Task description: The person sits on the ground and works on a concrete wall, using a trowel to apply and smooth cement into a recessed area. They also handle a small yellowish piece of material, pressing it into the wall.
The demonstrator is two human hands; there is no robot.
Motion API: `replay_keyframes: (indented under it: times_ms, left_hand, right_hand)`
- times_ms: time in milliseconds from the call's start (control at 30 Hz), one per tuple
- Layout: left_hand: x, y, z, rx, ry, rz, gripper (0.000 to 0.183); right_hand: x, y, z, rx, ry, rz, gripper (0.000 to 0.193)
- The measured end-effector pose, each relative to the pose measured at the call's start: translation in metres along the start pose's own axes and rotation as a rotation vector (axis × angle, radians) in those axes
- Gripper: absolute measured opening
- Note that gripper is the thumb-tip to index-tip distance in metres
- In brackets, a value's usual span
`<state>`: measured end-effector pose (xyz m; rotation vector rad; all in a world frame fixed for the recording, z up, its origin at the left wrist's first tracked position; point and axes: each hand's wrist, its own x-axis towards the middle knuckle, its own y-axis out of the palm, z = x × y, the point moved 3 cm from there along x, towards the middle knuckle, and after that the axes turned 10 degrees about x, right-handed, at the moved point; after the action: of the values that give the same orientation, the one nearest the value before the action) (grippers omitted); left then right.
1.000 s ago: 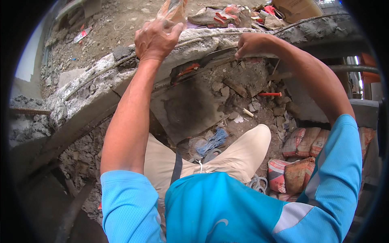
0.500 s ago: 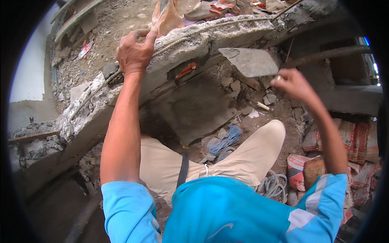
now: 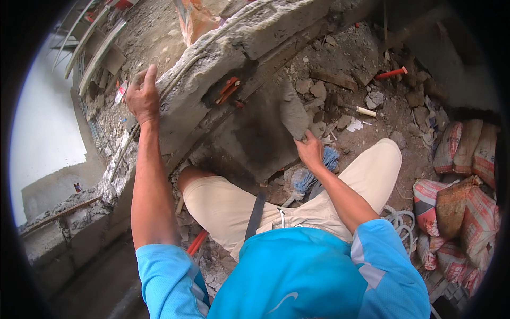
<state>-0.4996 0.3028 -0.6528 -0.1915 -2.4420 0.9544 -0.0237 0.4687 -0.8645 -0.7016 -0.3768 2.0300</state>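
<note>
My right hand (image 3: 310, 151) is closed round the handle end of a trowel (image 3: 294, 112), whose flat, mortar-grey blade points up and away from me. The blade hangs beside a grey sheet (image 3: 226, 139) with a dark patch, below a rough concrete beam (image 3: 255, 38). Set in the beam's near face is an orange box (image 3: 228, 90) inside a dark, damp-looking hollow. My left hand (image 3: 143, 98) grips the beam's upper edge with bent fingers, beside a thin rod or cord (image 3: 183, 72) running along the top. Its fingertips are partly hidden.
Red-and-white sacks (image 3: 451, 207) are piled at the right, near coiled rope (image 3: 401, 226). Rubble, a red tube (image 3: 391, 73), a pale tube (image 3: 366, 111) and blue strands (image 3: 313, 175) lie before my knees. An orange bag (image 3: 196, 24) sits beyond the beam.
My right hand has brought the trowel from the right inward and closer to the beam, turning its blade. My left hand stays at the beam's edge. The whole view has shifted.
</note>
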Motion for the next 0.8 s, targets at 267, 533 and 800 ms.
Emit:
replay_keyframes:
  times_ms: [267,533,800]
  left_hand:
    - [-0.005,0.009,-0.019,-0.029,-0.022,0.024,0.042]
    - [-0.003,0.01,-0.016,-0.082,0.025,0.042,0.038]
    - [-0.003,0.007,-0.013,-0.062,0.041,0.046,0.037]
  right_hand:
    - [0.029,0.03,0.012,0.041,0.059,0.028,0.035]
    - [0.037,0.06,0.012,0.234,0.0,-0.061,0.038]
    - [0.087,0.031,0.004,0.15,-0.183,-0.022,0.047]
